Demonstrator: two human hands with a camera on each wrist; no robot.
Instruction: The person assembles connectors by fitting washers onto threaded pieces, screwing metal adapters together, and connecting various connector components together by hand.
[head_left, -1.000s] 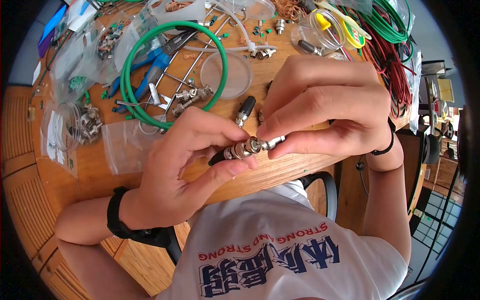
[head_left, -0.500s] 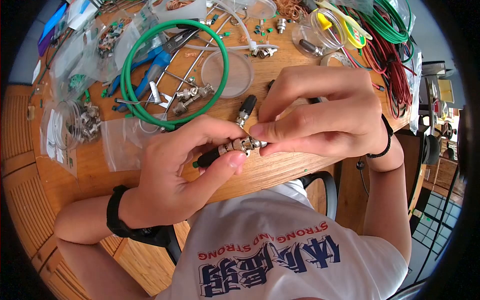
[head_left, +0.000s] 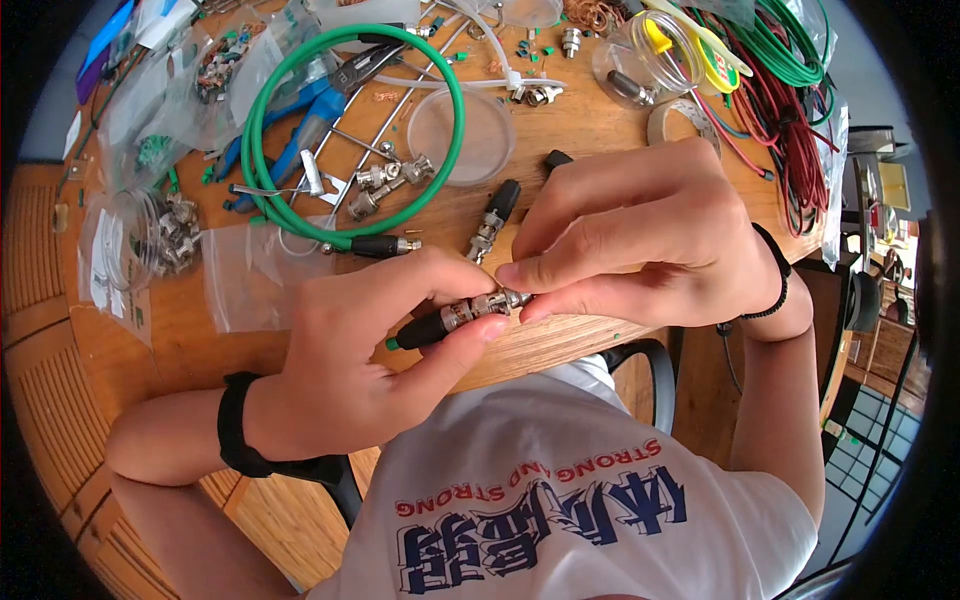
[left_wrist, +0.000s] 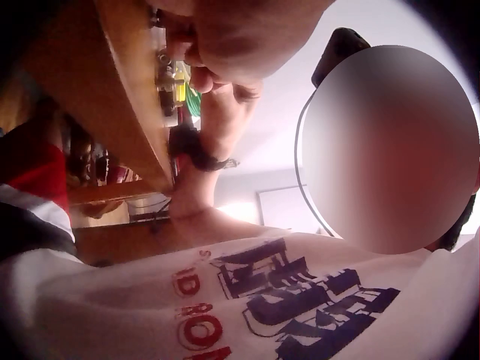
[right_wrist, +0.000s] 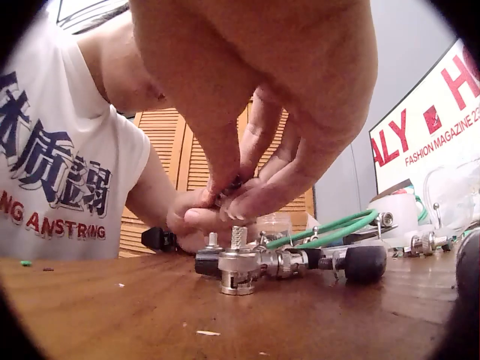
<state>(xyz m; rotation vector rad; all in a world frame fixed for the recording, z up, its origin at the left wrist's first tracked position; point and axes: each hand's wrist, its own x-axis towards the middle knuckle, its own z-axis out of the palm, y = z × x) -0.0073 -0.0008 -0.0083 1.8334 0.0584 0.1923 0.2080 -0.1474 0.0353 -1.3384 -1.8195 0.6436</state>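
Over the near edge of the table, my left hand grips a BNC connector with a black boot and a green tip. Its silver end points right, where the thumb and index finger of my right hand pinch the small metal piece joined in line with it. Fingertips cover most of that piece. Just beyond the hands lies another black-booted connector on the wood. The right wrist view shows loose metal connectors standing close below the right hand.
A coiled green cable lies ahead, over blue-handled pliers and metal rods. A jar of connectors stands left. Behind the right hand are a tape roll, an open clear jar and red wires.
My right hand has come left and closer to my left hand, bringing the small metal piece tight against the connector. The left hand has dropped slightly, showing more of the black boot and green tip.
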